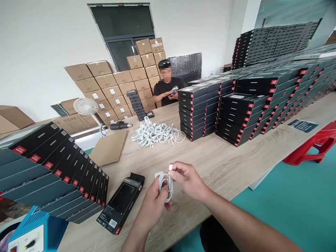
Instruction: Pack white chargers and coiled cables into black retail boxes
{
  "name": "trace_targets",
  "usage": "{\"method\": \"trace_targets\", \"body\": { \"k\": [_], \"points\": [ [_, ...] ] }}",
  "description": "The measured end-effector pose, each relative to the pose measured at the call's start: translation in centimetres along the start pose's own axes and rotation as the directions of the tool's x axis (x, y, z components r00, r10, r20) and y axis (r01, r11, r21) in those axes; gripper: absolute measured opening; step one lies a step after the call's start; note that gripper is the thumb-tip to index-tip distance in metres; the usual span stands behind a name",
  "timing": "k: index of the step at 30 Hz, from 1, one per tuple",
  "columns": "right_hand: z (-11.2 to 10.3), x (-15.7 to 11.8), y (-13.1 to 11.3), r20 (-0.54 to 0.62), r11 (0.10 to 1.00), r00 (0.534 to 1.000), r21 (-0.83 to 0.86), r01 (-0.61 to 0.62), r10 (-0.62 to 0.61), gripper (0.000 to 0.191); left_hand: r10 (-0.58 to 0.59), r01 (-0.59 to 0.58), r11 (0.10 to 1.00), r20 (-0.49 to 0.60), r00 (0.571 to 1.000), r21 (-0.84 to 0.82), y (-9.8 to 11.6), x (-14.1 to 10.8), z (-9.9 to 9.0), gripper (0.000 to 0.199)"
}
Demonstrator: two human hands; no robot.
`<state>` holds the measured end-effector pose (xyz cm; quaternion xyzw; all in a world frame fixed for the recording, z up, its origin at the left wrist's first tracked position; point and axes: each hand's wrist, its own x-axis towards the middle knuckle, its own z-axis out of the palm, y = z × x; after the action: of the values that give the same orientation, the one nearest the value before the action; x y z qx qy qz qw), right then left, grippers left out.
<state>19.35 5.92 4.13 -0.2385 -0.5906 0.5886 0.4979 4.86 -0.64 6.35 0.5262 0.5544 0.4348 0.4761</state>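
A coiled white cable, above the surface, is partly covered by the left hand, fingers closed round it; the right hand pinches a half-hidden plug between fingers. The nearby black box conceals its inside; a blue device is cut off.

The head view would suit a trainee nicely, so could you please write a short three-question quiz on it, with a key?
1. What does the left hand hold?
a) scissors
b) a coiled cable
c) a roll of tape
2. True or false: in this view, the pile of loose cables lies to the right of the heat gun.
3. Fill in: the right hand pinches a white ____.

Key: 1 b; 2 true; 3 plug.
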Motion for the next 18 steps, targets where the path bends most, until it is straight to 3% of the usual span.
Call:
{"method": "trace_targets", "body": {
  "k": [6,9,11,13,15,18],
  "points": [
    [0.6,0.2,1.0,-0.074,0.993,0.995,0.096,-0.063,0.07,0.038,-0.048,0.047,0.999,0.042,0.998,0.023,-0.5,-0.4,-0.3,0.024],
    [0.5,0.3,0.8,-0.052,0.996,0.995,0.041,-0.08,0.082,0.033,-0.157,0.168,0.969,0.077,0.985,-0.183,-1.5,-0.3,-0.5,0.024],
    [0.3,0.5,0.7,-0.078,0.996,0.993,-0.012,-0.093,0.091,0.029,-0.206,0.219,0.864,0.079,0.975,-0.453,-2.0,-0.2,-0.6,0.025],
    [0.0,0.6,0.5,-0.075,0.99,0.99,-0.057,-0.126,0.122,0.029,-0.22,0.17,0.714,0.013,0.975,-0.679,-2.2,-0.1,-0.7,0.026],
    [0.0,0.3,0.3,0.014,0.981,0.985,-0.088,-0.17,0.172,0.029,-0.227,0.095,0.612,-0.059,0.972,-0.785,-2.2,-0.1,-0.7,0.03],
    [0.7,-0.5,0.0,0.182,0.976,0.959,-0.066,-0.208,0.216,0.029,-0.203,0.038,0.603,-0.107,0.973,-0.797,-2.1,-0.1,-0.7,0.033]
  ]
}}
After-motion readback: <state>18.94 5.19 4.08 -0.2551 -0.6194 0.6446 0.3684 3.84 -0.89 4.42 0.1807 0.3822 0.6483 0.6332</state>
